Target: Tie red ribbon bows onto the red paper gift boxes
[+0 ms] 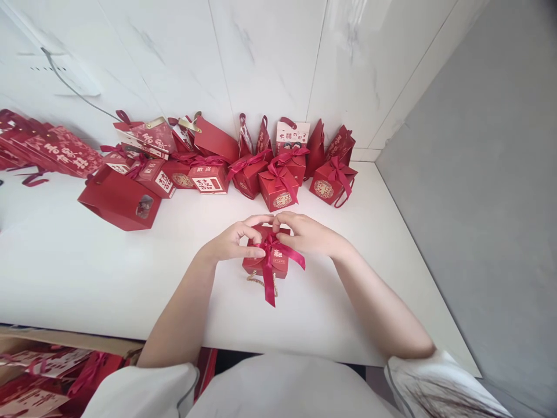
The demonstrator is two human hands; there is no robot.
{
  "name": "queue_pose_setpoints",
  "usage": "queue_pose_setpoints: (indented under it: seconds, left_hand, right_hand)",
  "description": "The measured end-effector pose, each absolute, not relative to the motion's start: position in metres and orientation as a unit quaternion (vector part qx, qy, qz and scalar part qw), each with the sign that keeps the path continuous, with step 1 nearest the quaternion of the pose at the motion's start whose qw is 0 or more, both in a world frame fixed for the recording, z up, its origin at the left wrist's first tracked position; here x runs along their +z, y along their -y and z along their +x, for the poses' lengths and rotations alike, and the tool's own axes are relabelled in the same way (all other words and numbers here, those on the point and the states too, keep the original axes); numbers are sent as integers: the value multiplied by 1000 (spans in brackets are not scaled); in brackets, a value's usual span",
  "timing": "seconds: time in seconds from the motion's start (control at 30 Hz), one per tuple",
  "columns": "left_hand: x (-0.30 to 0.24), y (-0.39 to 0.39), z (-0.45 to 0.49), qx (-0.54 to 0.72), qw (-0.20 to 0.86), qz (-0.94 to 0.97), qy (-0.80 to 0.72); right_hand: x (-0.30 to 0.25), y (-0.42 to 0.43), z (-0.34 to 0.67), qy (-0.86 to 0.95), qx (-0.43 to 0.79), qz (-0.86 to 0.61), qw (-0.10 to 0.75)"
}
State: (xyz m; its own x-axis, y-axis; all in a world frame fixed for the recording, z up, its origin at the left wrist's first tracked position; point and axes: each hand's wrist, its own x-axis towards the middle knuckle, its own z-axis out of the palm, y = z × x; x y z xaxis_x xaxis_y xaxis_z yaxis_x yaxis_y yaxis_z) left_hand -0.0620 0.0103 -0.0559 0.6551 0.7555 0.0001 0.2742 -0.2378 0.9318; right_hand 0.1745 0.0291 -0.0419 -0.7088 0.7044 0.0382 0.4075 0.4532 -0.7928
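In front of me on the white table stands a small red gift box [282, 270] with white lettering, tied on top with a dark pink ribbon [268, 281]. Two ribbon tails hang from the bow, one toward me and one to the right. My left hand [235, 241] comes from the left, its thumb and curled index finger closed at the bow's left side. From the right, my right hand [302, 232] pinches at the bow's other side. Both hands' farther fingers reach behind the box top and are partly hidden. A gold twisted cord [255, 280] shows at the box's near side.
Behind, several ribbon-tied red boxes [278, 194] line the tiled wall. A larger red box with a small window [119, 200] lies left of them. More red bags [56, 148] lean at far left. A carton [130, 346] of red packaging sits below the table edge.
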Motion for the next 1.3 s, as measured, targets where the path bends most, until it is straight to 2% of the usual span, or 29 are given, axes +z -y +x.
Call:
queue_pose_setpoints:
  seconds: [0.23,0.3,0.47,0.57,0.83,1.17,1.3]
  left_hand:
    - [-50,-9,-64,260,493,739,-379]
    - [-50,-9,-64,256,482,743,-389]
    - [-49,-9,-63,241,486,762,-353]
    - [-49,-9,-63,239,482,766,-352]
    - [-48,-10,-71,192,458,786,-369]
    - [-56,-13,-72,255,484,761,-348]
    - [-56,-12,-69,234,487,766,-347]
  right_hand:
    - [-26,-17,178,856,318,-331,237]
    - [-22,-14,180,859,317,-331,229]
    - [-19,-13,180,855,396,-309,126]
    - [-20,-16,180,841,438,-303,96]
    - [-23,-24,185,794,532,-279,95]
    - [-36,-35,180,683,651,-292,155]
    - [-34,-37,183,683,656,-299,121]
